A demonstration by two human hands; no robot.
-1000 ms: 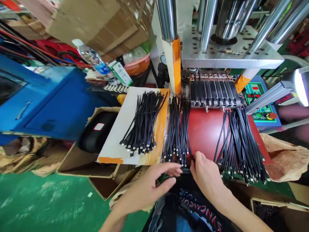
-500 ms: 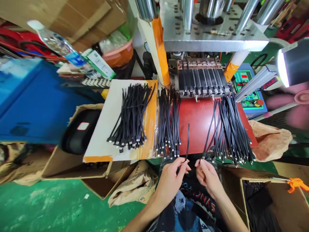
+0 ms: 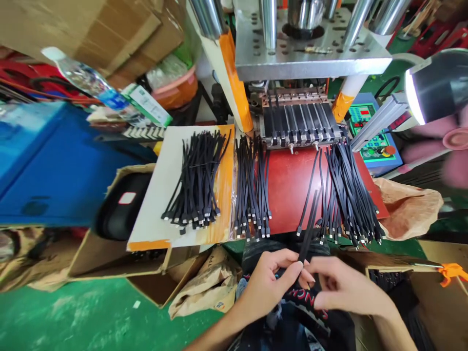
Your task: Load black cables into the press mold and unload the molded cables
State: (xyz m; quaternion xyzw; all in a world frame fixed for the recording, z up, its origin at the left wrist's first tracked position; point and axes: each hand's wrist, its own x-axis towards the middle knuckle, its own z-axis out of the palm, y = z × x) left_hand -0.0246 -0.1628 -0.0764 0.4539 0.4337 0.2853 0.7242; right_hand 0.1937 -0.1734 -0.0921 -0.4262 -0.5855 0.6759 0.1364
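Black flat cable [image 3: 310,229] stands up from my left hand [image 3: 276,278], whose thumb and fingers pinch its lower end. It appears to be more than one strand. Close on the right, my right hand [image 3: 341,285] has bent fingers near the cable's lower end; whether it grips anything is hidden. Beyond my hands, a loose pile of black cables [image 3: 351,195] lies on the right of the red board [image 3: 287,190], with one cable apart from it. A smaller group [image 3: 252,190] lies at the board's left edge, and a tied bundle [image 3: 199,180] rests on the white board [image 3: 157,195].
A metal press [image 3: 314,63] stands behind the red board, its lower mould [image 3: 300,122] holding several cables. A lamp [image 3: 431,90] and a control panel [image 3: 373,129] are at the right. Open cardboard boxes [image 3: 117,265] sit low at the left.
My left hand has moved right with its cable, and my hands are now close together. More cable shows in the left hand's pinch. The view has shifted slightly.
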